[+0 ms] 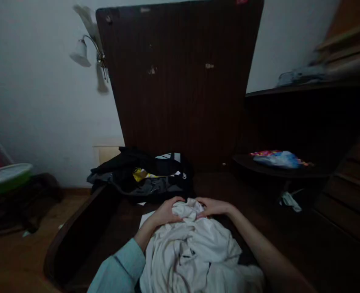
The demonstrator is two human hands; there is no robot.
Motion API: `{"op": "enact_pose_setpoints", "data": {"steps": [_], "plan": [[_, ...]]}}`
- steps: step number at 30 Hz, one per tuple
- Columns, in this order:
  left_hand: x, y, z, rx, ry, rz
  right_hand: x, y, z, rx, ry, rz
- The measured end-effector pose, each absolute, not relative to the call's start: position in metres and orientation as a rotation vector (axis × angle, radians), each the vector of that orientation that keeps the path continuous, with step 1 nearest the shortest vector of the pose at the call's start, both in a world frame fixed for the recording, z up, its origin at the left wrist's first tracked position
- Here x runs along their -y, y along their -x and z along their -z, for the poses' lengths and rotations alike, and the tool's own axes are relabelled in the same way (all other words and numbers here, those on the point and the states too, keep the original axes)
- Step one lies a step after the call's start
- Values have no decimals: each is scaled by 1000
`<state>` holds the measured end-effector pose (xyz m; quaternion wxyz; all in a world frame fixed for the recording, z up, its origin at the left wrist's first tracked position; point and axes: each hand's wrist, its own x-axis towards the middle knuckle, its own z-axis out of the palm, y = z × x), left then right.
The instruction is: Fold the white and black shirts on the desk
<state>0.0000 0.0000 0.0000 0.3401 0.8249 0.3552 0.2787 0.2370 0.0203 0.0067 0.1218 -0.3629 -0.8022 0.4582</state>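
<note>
A crumpled heap of white cloth (195, 248) lies in front of me, its folds running down to the bottom edge of the view. My left hand (169, 211), below a light blue sleeve, is closed around the heap's far left side. From the right, my right hand (213, 206) grips the same far end, thumb on top of the cloth. A small bunched part of the fabric stands up between the two hands. Some fingertips are hidden in the folds. Just beyond my hands is a pile of black clothes (143, 175) with yellow and white patches.
A dark wooden panel (180, 89) rises at the back, with a wall lamp (81, 53) to its left. A low wooden side rim (76, 232) runs along the left. At right, a shelf (277, 170) bears a colourful plastic bag (279, 158). A green-rimmed stool (7, 179) stands far left.
</note>
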Motion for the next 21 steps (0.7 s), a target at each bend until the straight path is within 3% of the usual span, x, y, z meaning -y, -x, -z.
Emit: {"op": "enact_pose_setpoints", "data": {"steps": [6,15,21], "plan": [[-8,11,3,-1112,-2046,-903,-24,-237,-8,2119,1092,-1387],[-9,16,2,-1263,-2040,-788,-47,-259,-16,1410,1318,-823],[-5,14,-4,-1208,-1950,-702,-48,-264,-12,1097,1277,-705]]}}
